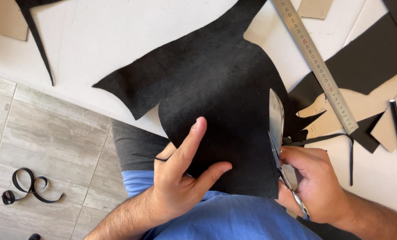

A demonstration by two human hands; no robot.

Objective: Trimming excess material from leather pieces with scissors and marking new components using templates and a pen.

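L hand [180, 178] flat, spread on black suede [216, 98], R hand [316, 186] gripping scissors [276, 133] at 3 o'clock edge; cut approx halfway, upper edge left

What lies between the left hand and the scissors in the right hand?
In the head view, only the black fabric sheet lies between the left hand and the scissors in the right hand; nothing else rests on that stretch.
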